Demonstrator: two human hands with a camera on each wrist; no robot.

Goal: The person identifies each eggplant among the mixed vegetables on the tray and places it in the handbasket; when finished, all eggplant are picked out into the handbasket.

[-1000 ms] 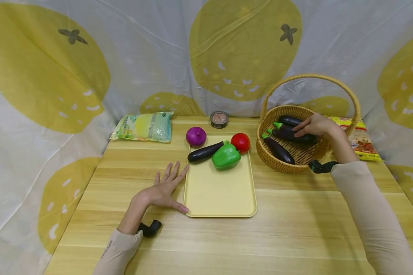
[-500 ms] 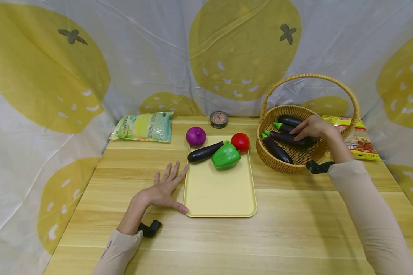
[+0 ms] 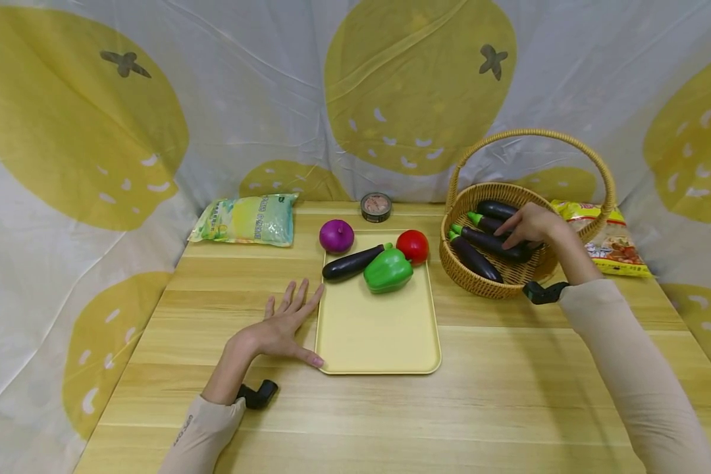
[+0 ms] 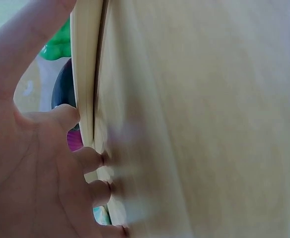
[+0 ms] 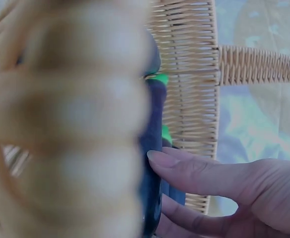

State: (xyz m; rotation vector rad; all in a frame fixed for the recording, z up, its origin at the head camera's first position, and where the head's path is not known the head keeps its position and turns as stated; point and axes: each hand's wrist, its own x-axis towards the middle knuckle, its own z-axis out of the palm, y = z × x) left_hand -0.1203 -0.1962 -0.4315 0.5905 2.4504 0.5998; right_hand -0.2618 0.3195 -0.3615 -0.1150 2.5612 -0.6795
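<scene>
Inside the wicker basket (image 3: 480, 288), my right hand (image 3: 536, 224) pinches a dark purple eggplant (image 3: 484, 241) with a green cap. In the right wrist view my thumb lies on one side of that eggplant (image 5: 152, 124), the fingers behind it. Several other eggplants (image 3: 475, 260) lie around it. My left hand (image 3: 278, 332) is spread flat beside the pale yellow tray (image 3: 379, 336), thumb and fingertips at its left edge. On the tray's far half are an eggplant (image 3: 351, 264), a green bell pepper (image 3: 389, 271) and a red tomato (image 3: 413, 247). A purple onion (image 3: 336, 236) sits at its far left corner.
The basket's tall arched handle (image 3: 533, 133) rises over my right hand. A yellow and red food packet (image 3: 616, 247) lies behind the basket, a pastel bag (image 3: 249, 218) at the back left. A small round tin (image 3: 376, 206) stands behind the tray on the wooden table (image 3: 355, 421).
My right hand has shifted slightly left in the basket, and the eggplant it pinches has moved left and nearer, away from the one behind. The left hand has stayed still.
</scene>
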